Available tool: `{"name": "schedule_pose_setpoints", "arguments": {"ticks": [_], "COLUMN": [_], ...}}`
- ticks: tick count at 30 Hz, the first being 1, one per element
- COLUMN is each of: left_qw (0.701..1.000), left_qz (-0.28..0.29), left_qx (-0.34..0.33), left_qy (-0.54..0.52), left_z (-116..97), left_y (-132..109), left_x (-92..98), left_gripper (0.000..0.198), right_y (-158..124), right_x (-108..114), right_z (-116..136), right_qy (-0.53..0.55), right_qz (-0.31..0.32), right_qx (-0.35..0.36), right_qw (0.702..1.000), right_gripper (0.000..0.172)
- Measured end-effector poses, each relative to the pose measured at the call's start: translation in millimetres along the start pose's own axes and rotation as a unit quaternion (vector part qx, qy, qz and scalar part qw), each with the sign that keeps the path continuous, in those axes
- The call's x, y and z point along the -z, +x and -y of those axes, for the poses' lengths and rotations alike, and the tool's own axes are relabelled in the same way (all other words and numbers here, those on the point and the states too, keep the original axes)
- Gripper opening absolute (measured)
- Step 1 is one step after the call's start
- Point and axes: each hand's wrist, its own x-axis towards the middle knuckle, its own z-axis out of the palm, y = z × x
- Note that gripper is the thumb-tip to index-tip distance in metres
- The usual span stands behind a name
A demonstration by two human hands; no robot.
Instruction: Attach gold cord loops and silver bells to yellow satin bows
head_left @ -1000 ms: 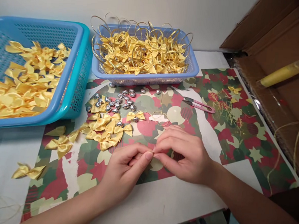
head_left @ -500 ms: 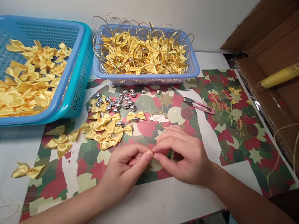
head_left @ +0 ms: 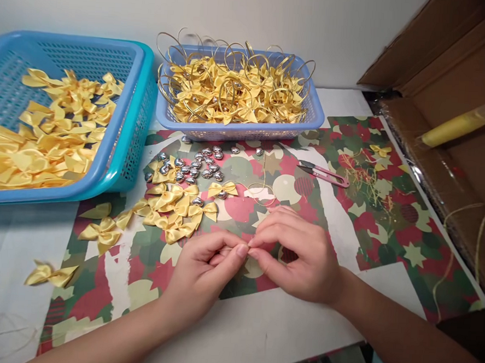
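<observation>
My left hand (head_left: 208, 272) and my right hand (head_left: 297, 256) meet low in the middle, above the patterned paper. Thumb and forefinger of each are pinched together, tip against tip. Whatever lies between them is too small and covered to make out. Just beyond my right fingers a thin gold thread (head_left: 264, 172) curls on the paper. To the left of my hands lies a loose heap of yellow ribbon bows (head_left: 175, 202). Silver jingle bells (head_left: 194, 165) are scattered behind the heap, and one bell (head_left: 222, 194) sits against a single bow (head_left: 216, 188).
Blue baskets (head_left: 119, 113) at the left hold many bows. Another basket (head_left: 245, 129) at the back holds bows with gold wire loops. Pink thread snips (head_left: 325, 175) lie right of centre, near thread scraps (head_left: 363, 180). A cardboard box (head_left: 442, 68) stands at the right.
The view has shifted slightly, so the baskets and bows appear a little further right and lower. My hands keep the same pinched pose.
</observation>
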Motion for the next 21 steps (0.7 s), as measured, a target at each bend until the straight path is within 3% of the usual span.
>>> {"name": "schedule_pose_setpoints", "arguments": {"ticks": [7, 16, 21], "left_qw": [1.000, 0.997, 0.994], "left_qz": [0.019, 0.025, 0.018], "left_qx": [0.019, 0.057, 0.080], "left_qy": [-0.015, -0.045, -0.075], "left_z": [0.9, -4.4, -2.7], "left_y": [1.9, 3.9, 4.6], "left_x": [1.8, 1.4, 0.6], "left_gripper": [0.025, 0.022, 0.022], "right_y": [1.5, 1.9, 1.7], "right_x": [3.2, 1.0, -3.0], "right_z": [1.9, -1.0, -0.8], "right_qy": [0.141, 0.159, 0.215], "right_qz": [0.044, 0.034, 0.016], "right_qx": [-0.173, -0.199, -0.243], "right_qw": [0.974, 0.966, 0.946], "right_gripper": [0.008, 0.006, 0.003]}}
